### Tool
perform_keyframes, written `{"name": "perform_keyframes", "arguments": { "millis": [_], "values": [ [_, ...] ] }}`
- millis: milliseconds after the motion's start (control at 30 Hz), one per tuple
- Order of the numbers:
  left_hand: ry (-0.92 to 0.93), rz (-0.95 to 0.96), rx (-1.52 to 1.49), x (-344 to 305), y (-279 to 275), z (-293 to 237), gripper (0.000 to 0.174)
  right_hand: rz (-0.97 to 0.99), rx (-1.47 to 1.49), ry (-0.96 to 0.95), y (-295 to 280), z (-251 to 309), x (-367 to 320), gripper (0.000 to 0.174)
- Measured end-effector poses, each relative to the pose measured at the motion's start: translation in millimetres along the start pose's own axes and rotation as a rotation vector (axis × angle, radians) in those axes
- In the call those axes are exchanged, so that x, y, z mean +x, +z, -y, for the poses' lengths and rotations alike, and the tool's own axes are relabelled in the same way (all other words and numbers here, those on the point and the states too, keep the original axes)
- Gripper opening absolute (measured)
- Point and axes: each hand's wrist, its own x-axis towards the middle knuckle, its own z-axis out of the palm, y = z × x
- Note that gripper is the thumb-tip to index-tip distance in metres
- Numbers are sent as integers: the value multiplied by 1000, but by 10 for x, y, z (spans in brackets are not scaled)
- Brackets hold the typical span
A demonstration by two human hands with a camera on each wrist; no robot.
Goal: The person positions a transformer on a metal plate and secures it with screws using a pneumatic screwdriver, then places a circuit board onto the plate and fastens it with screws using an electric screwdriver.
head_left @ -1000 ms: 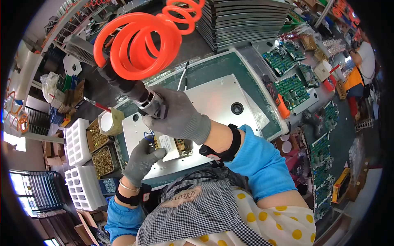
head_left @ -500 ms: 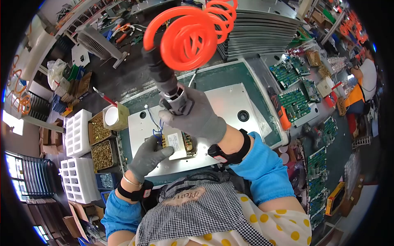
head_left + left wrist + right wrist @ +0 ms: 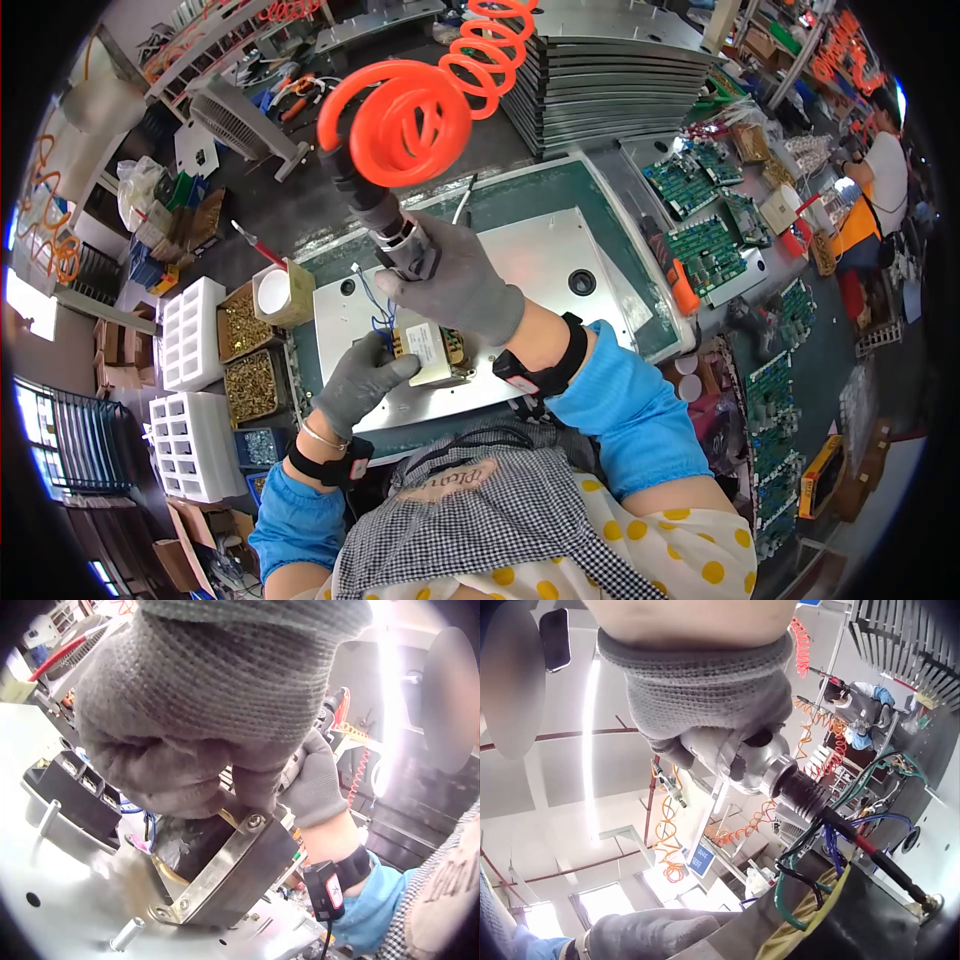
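A transformer [image 3: 427, 346] with a white label and a dark metal bracket stands on a silvery metal panel [image 3: 530, 262]. My gloved left hand [image 3: 362, 386] holds it from the left, and the left wrist view shows the curled fingers on its top. In my gloved right hand [image 3: 462, 285] is an air screwdriver [image 3: 744, 756], fed by an orange coiled hose [image 3: 410, 125]. The right wrist view has its long bit [image 3: 889, 868] reaching down to a screw [image 3: 931, 903] at the bracket's foot. Blue wires [image 3: 383, 315] rise beside the transformer.
Bins of brass-coloured fasteners [image 3: 250, 385] and white foam trays [image 3: 190, 445] stand at the left. Green circuit boards [image 3: 705, 250] and an orange-handled tool [image 3: 684, 288] lie to the right. Behind the bench is a stack of metal panels [image 3: 620, 95].
The screwdriver first swings more upright with my right hand, then leans slightly back left. My left hand stays on the transformer. The whole head view has shifted a little.
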Motion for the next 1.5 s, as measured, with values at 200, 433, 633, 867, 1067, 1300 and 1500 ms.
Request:
{"name": "perform_keyframes", "arguments": {
  "millis": [200,433,633,867,1067,1300,1500],
  "values": [
    [-93,57,72,10,-74,-11,68,34,107,90,-53,-61,-15,42],
    [-71,50,67,-26,-41,-67,71,42,-36,53,-40,-12,10,47],
    [9,35,25,-12,-38,-6,71,34,-71,4,-31,-9,2,44],
    [17,29,65,-33,-20,-47,71,86,-8,17,-10,-83,11,48],
    [-31,40,109,-23,-38,-60,70,70,-23,2,-27,-58,24,47],
    [-31,65,130,-37,-30,-121,71,102,-82,3,-82,-15,73,43],
    [-17,49,138,-51,-16,-132,67,167,-76,46,-64,-34,146,40]
  ]
}}
